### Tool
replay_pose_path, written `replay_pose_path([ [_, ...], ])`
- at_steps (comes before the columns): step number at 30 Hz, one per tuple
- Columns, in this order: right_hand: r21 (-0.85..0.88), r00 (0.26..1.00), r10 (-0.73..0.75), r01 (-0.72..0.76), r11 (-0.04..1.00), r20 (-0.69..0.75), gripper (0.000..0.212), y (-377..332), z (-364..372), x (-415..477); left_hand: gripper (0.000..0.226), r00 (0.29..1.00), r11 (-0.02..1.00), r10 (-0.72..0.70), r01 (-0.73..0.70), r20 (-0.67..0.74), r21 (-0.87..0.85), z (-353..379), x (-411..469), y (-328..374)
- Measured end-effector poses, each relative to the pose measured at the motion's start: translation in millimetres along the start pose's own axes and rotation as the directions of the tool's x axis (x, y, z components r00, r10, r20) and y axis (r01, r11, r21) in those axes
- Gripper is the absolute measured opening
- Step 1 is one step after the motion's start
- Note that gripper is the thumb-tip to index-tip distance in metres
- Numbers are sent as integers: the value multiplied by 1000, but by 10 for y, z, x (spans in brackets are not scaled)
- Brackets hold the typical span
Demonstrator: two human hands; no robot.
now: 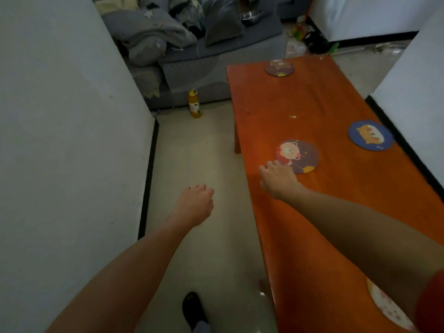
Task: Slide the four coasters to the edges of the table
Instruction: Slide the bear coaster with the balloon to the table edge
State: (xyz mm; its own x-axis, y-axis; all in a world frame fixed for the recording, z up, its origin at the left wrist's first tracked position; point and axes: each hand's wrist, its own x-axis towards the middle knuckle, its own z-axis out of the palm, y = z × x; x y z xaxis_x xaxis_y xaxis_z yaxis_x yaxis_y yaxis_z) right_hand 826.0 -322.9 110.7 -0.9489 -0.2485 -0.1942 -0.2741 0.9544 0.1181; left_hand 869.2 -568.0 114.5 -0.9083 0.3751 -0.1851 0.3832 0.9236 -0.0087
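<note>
A long orange table runs away from me on the right. My right hand lies flat on it, fingertips touching the near-left rim of a purple bear coaster. A blue cat coaster sits at the table's right edge by the wall. A dark purple coaster lies near the far end. A pale coaster shows at the near right, partly hidden under my right arm. My left hand hangs over the floor, left of the table, fingers loosely curled, holding nothing.
A grey sofa with blankets and cushions stands beyond the table's far left. A yellow bottle stands on the floor by the sofa. White walls flank both sides. My dark shoe is on the floor below.
</note>
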Motion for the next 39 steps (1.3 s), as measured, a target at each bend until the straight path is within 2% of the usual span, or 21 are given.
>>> replay_pose_path([
  [3, 18, 996, 81, -82, 996, 38, 29, -488, 20, 60, 26, 997, 997, 74, -74, 13, 28, 48, -99, -478],
  [7, 73, 993, 100, -104, 992, 54, 32, -1008, -102, 187, 28, 988, 988, 147, -149, 42, 48, -43, -137, -987],
  [12, 87, 982, 181, -186, 979, 60, 31, -1113, -249, 369, 26, 981, 979, 193, -194, 29, 58, -161, 145, -1327],
  [19, 118, 929, 343, -359, 926, 135, 34, -787, -154, 613, 28, 938, 937, 334, -341, 93, 77, -244, 796, -1288],
  [25, 172, 900, 412, -432, 885, 139, 30, -277, 43, 1187, 28, 888, 879, 446, -458, 110, 133, -372, 1851, -1256],
  [30, 210, 849, 484, -523, 826, 210, 30, 246, 112, 1596, 27, 829, 824, 533, -554, 172, 119, -479, 2669, -1104],
  [35, 231, 774, 561, -627, 744, 294, 32, 564, 184, 1718, 25, 750, 748, 637, -657, 175, 94, -513, 3366, -896],
  [39, 240, 644, 678, -763, 600, 355, 32, 735, 263, 1739, 26, 632, 630, 751, -772, 190, 81, -439, 3879, -727],
])
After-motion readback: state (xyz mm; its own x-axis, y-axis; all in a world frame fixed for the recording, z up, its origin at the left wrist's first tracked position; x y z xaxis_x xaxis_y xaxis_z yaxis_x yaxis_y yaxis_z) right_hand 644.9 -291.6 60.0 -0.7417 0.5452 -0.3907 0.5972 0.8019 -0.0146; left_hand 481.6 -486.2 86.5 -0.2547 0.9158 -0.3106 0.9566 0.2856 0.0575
